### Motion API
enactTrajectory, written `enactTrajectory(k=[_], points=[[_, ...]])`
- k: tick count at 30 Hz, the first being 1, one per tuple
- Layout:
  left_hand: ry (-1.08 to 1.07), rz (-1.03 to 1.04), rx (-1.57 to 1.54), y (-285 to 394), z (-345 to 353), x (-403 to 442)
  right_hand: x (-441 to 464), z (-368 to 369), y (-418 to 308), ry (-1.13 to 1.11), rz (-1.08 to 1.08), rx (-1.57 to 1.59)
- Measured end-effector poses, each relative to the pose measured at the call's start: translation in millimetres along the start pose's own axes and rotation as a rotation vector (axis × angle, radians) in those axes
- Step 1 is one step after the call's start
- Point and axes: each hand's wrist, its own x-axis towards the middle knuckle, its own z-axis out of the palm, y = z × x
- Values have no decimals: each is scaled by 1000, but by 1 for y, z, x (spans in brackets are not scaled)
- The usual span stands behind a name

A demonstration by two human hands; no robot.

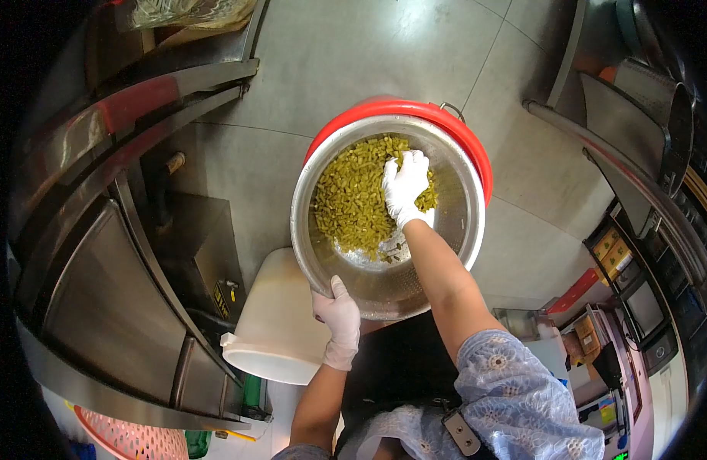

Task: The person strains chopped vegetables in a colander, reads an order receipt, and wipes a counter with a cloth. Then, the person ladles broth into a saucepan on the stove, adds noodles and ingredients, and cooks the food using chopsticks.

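A steel colander (462, 230) with a perforated wall rests over a red bucket (484, 165). Chopped green vegetable pieces (350, 192) are heaped inside, mostly on the far and left sides. My right hand (406, 182), in a white glove, reaches down into the heap with its fingers curled on the pieces; the fingertips are partly buried. At the near left rim of the colander, my gloved left hand (339, 318) grips the edge, thumb over the top and fingers hidden underneath.
A white bucket (277, 314) lies tipped beside the colander at the left. Steel counters (100, 284) run along the left, with more metal equipment (637, 130) at the right. A pink perforated basket (135, 433) sits at lower left; grey tiles (353, 61) cover the floor.
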Motion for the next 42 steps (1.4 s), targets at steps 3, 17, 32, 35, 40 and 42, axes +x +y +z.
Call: enactTrajectory(k=[3,17,32,35,40,42], points=[[8,15,-2,-1,0,1,1,2,1,-12,12,0],[-16,-32,-17,16,1,-4,-2,1,2,4,-6,-7],[-26,1,-122,10,-3,0,-81,-66,49,92,972,1020],[-44,-2,-78,1,-5,4,-72,-41,47,210,877,1076],[-62,59,-31,-8,-8,10,-15,-54,-1,20,759,789],[-70,95,-29,-8,-7,9,-1,-58,-12,-110,707,465]])
